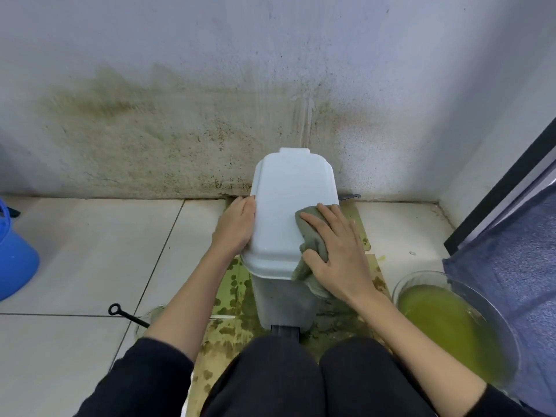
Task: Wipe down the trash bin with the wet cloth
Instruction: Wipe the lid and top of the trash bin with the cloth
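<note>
A white pedal trash bin with its lid closed stands against the stained wall, its dark pedal facing me. My left hand is pressed flat on the left side of the lid, holding nothing. My right hand presses a grey-green wet cloth onto the right front corner of the lid; the cloth hangs over the lid's edge and down the bin's right side.
A clear bowl of yellow-green liquid sits on the floor at right, next to blue fabric. A blue container stands at far left. A black metal rod with a ring lies on the tiles. Stained cardboard lies under the bin.
</note>
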`<state>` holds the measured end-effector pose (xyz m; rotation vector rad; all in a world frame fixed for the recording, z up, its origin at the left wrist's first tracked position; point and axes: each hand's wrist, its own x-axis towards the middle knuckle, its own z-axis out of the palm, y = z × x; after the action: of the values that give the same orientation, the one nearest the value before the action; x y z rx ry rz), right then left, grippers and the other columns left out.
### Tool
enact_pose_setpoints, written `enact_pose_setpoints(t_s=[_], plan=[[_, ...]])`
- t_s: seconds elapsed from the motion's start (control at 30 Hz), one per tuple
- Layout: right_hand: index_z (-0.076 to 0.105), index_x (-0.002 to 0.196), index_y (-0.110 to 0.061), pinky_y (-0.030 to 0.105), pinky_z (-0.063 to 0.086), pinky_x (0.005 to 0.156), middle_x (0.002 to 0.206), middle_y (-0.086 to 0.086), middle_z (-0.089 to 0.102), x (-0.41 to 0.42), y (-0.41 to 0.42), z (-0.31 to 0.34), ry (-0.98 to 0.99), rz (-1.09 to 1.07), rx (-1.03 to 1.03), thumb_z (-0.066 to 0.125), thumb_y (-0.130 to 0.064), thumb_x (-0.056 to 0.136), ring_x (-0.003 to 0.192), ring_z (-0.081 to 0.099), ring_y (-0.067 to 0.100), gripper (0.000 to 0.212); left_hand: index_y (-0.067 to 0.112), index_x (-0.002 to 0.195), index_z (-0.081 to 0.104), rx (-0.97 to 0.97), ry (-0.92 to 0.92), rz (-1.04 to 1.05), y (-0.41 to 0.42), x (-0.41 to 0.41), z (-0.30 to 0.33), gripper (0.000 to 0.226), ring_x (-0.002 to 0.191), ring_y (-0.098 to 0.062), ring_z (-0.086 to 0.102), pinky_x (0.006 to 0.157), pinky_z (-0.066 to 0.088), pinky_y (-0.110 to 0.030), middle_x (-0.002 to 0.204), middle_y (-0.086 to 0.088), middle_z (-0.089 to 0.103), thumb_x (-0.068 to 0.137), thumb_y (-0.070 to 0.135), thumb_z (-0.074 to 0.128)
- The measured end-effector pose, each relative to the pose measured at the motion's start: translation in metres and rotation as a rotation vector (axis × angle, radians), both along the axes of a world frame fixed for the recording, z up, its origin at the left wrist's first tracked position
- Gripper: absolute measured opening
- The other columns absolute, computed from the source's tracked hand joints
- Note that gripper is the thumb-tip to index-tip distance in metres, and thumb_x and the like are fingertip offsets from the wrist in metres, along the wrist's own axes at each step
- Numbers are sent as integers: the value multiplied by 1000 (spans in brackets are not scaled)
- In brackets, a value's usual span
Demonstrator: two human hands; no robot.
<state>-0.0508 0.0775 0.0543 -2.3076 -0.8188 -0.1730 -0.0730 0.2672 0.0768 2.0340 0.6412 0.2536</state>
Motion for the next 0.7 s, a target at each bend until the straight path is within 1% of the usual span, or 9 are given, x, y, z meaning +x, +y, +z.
enact_pose_setpoints(t_s=[0.03,0.1,0.13,0.2,0.3,0.4,0.47,0.53,0.7], plan=[[44,136,-32,44,5,119,152,-6,29,2,0,-1,-11,0,12,34,-47,71,144,11,12,67,15,128,52,1,-12,-7,-7,1,4,41,116,-15,46,91,36,-32,132,2,53,102,32,24],[47,135,-31,44,8,118,150,-5,33,3,1,-3,-38,-3,37,38,-45,71,144,16,13,66,18,145,34,72,7,-81,-28,2,6,46,137,-10,27,112,20,-33,151,8,31,103,29,19],[47,134,-31,45,9,118,149,-4,35,4,1,-4,-53,-7,44,40,-45,70,143,18,14,66,20,149,26,197,7,-110,-37,3,0,48,145,-11,15,118,10,-36,156,9,21,103,31,17],[47,134,-32,46,11,118,147,-3,36,6,1,-6,-84,-2,25,46,-47,68,142,20,16,68,26,147,31,334,-26,-40,-45,2,-7,47,146,-11,11,120,3,-35,156,15,19,101,33,19],[46,135,-29,46,14,117,147,-2,37,8,8,-5,-160,27,-55,51,-57,67,142,22,20,74,29,142,40,418,-36,-15,-43,0,-5,44,143,-5,18,120,8,-30,154,16,26,101,29,25],[45,137,-29,43,12,117,148,0,38,10,14,-2,-183,69,-99,49,-62,69,142,24,21,76,32,140,42,436,-18,-16,-43,-2,-2,42,140,-3,20,118,16,-32,152,19,29,101,30,29],[37,141,-35,37,5,118,152,-6,29,15,6,-1,-100,146,-103,50,-66,72,144,14,13,76,35,140,43,431,-8,-7,-44,-2,-2,41,141,-6,20,117,20,-34,152,21,29,100,31,31],[29,141,-43,38,5,120,154,-14,21,22,-9,-1,24,220,-73,55,-66,74,144,3,3,76,37,139,43,430,5,-10,-44,-2,-4,42,143,-11,19,116,21,-35,152,22,29,100,31,31],[29,136,-49,43,10,120,154,-21,14,29,-29,-1,230,263,90,70,-43,76,143,0,-4,73,40,139,43,443,35,11,-42,1,-6,43,144,-17,20,115,25,-41,151,22,29,99,33,31]])
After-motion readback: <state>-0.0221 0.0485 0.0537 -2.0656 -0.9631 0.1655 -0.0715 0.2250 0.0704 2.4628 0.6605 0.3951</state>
